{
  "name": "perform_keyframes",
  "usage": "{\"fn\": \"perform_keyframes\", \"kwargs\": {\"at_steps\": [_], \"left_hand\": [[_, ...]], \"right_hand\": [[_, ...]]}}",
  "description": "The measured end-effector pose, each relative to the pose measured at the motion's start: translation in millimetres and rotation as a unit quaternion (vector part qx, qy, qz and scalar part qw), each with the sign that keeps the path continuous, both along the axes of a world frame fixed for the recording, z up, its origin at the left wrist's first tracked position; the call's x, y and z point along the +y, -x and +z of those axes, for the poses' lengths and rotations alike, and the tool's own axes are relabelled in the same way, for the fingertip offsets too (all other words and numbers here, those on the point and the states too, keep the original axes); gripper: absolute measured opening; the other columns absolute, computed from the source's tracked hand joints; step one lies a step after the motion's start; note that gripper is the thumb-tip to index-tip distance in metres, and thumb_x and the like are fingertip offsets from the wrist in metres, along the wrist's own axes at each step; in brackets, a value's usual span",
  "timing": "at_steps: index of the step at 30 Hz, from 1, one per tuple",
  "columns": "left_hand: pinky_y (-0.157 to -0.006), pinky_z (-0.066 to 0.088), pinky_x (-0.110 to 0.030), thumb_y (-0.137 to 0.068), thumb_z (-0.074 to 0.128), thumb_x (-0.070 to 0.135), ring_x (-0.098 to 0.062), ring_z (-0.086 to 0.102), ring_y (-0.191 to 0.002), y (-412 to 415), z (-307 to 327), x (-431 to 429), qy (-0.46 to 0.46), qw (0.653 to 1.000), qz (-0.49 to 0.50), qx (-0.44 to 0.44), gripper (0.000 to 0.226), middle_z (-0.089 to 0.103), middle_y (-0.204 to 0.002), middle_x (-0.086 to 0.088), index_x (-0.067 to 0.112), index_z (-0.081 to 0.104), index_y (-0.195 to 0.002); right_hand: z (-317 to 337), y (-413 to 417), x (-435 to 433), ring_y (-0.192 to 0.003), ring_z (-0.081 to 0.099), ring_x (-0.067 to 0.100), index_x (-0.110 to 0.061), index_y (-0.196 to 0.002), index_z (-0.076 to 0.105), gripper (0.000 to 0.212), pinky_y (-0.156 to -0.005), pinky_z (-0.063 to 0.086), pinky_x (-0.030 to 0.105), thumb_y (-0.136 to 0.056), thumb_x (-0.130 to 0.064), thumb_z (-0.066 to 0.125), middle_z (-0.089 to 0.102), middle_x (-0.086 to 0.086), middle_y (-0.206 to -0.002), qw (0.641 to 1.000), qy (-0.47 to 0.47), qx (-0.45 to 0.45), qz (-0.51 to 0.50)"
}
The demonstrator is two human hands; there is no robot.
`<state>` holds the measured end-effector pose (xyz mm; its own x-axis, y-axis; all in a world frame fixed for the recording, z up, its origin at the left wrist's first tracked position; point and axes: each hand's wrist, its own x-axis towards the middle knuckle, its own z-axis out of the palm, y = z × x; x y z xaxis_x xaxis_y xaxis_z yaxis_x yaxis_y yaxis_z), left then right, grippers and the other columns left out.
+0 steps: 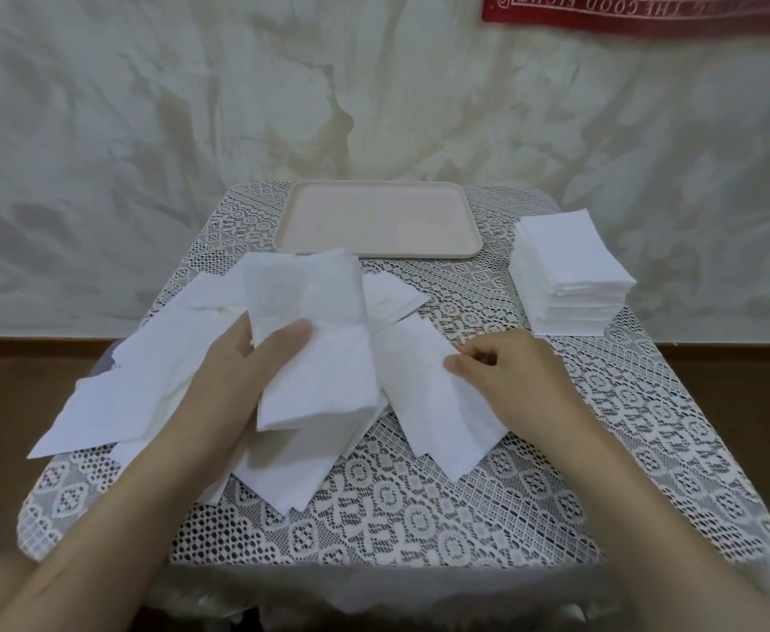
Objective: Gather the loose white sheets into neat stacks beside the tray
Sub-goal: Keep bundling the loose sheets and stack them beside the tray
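Left hand [237, 376] grips a gathered bundle of white paper sheets [314, 358] at centre; right hand [510, 371] fingers pinch a loose white sheet [428, 403], probably to add it. Finished white stack [570, 266] sits right of the beige rectangular tray [374, 216].

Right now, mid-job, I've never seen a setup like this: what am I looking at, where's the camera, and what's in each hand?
No machine here: these are a person's two bare hands, filmed by one wide-angle camera worn on the head, looking down. The lace cloth carries a beige tray at the back, a neat stack of white sheets to its right, and loose sheets scattered in front. The left hand grips a bundle of sheets, thumb on top. The right hand pinches the edge of a single sheet beside it.
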<state>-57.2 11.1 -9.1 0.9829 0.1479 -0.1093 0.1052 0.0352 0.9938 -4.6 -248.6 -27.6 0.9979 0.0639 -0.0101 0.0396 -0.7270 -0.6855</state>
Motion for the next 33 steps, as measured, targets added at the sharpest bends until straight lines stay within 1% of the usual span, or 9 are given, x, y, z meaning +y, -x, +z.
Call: {"fn": "perform_keyframes", "kwargs": {"at_steps": [2,5,8,11,15,22,27,30,33], "left_hand": [[-0.084,0.056,-0.042,-0.087,0.067,0.043,-0.022,0.077,-0.103,0,0,1,-0.001,1.000,0.001,0.000,0.042,0.080,-0.114,0.000,0.028,0.068,-0.127],[-0.085,0.056,-0.043,-0.088,0.066,0.043,-0.023,0.077,-0.103,0,0,1,-0.008,1.000,-0.001,0.000,0.043,0.080,-0.114,-0.001,0.028,0.069,-0.127],[-0.094,0.057,-0.050,-0.089,0.075,0.047,-0.024,0.077,-0.106,0,-1,2,-0.022,1.000,-0.001,0.003,0.042,0.079,-0.116,0.000,0.031,0.069,-0.127],[-0.098,0.057,-0.053,-0.084,0.067,0.055,-0.020,0.076,-0.107,0,-3,1,-0.059,0.998,-0.004,-0.007,0.047,0.079,-0.117,0.005,0.035,0.070,-0.126],[-0.103,0.054,-0.053,-0.084,0.063,0.059,-0.020,0.075,-0.108,0,-3,1,-0.061,0.998,-0.002,-0.010,0.051,0.079,-0.117,0.006,0.032,0.070,-0.126],[-0.105,0.051,-0.055,-0.085,0.067,0.052,-0.022,0.075,-0.111,0,-4,5,-0.041,0.999,-0.016,-0.004,0.040,0.078,-0.120,0.002,0.034,0.073,-0.121],[-0.094,0.056,-0.049,-0.081,0.069,0.046,-0.022,0.076,-0.106,0,-6,5,-0.050,0.998,-0.027,-0.008,0.046,0.079,-0.116,0.002,0.032,0.069,-0.124],[-0.089,0.056,-0.046,-0.078,0.071,0.045,-0.021,0.076,-0.104,0,-6,5,-0.056,0.998,-0.031,-0.008,0.049,0.079,-0.115,0.003,0.031,0.068,-0.126],[-0.090,0.056,-0.047,-0.078,0.071,0.045,-0.021,0.076,-0.104,-1,-7,6,-0.058,0.998,-0.033,-0.005,0.052,0.079,-0.117,0.003,0.031,0.067,-0.128]], "right_hand": [[2,2,-5,-0.055,0.052,0.010,-0.020,-0.078,0.074,0.030,-0.055,0.035,0.030,-0.096,-0.043,0.067,0.064,-0.009,-0.061,1.000,0.011,-0.021,-0.001],[4,3,-10,-0.078,0.064,0.024,-0.015,-0.090,0.076,0.034,-0.072,0.049,0.032,-0.097,-0.046,0.063,0.072,0.002,-0.079,0.998,0.011,-0.054,-0.016],[5,0,-9,-0.068,0.057,0.020,-0.016,-0.078,0.070,0.035,-0.062,0.039,0.032,-0.099,-0.042,0.062,0.064,-0.004,-0.068,0.997,-0.013,-0.064,-0.038],[4,-4,-5,-0.058,0.046,0.012,-0.014,-0.074,0.064,0.038,-0.054,0.030,0.028,-0.100,-0.041,0.060,0.054,-0.006,-0.062,0.999,-0.013,-0.034,-0.036],[5,-2,-1,-0.064,0.053,0.010,-0.021,-0.081,0.061,0.030,-0.056,0.032,0.030,-0.092,-0.048,0.067,0.058,-0.008,-0.071,0.998,0.058,0.013,0.016],[5,-1,-9,-0.063,0.050,0.016,-0.015,-0.076,0.057,0.030,-0.058,0.033,0.032,-0.091,-0.037,0.072,0.056,-0.005,-0.069,0.999,0.035,0.031,0.025],[1,-6,-17,-0.087,0.072,0.027,-0.019,-0.089,0.069,0.016,-0.084,0.056,0.053,-0.087,-0.033,0.076,0.076,0.000,-0.087,0.991,-0.134,0.027,0.002],[-2,-6,-18,-0.090,0.074,0.018,-0.024,-0.099,0.072,0.010,-0.089,0.058,0.052,-0.090,-0.026,0.074,0.078,-0.007,-0.094,0.990,-0.116,0.072,0.034],[-1,-4,-19,-0.089,0.075,0.014,-0.024,-0.094,0.077,0.006,-0.091,0.058,0.050,-0.090,-0.026,0.074,0.078,-0.011,-0.091,0.989,-0.092,0.103,0.055]]}}
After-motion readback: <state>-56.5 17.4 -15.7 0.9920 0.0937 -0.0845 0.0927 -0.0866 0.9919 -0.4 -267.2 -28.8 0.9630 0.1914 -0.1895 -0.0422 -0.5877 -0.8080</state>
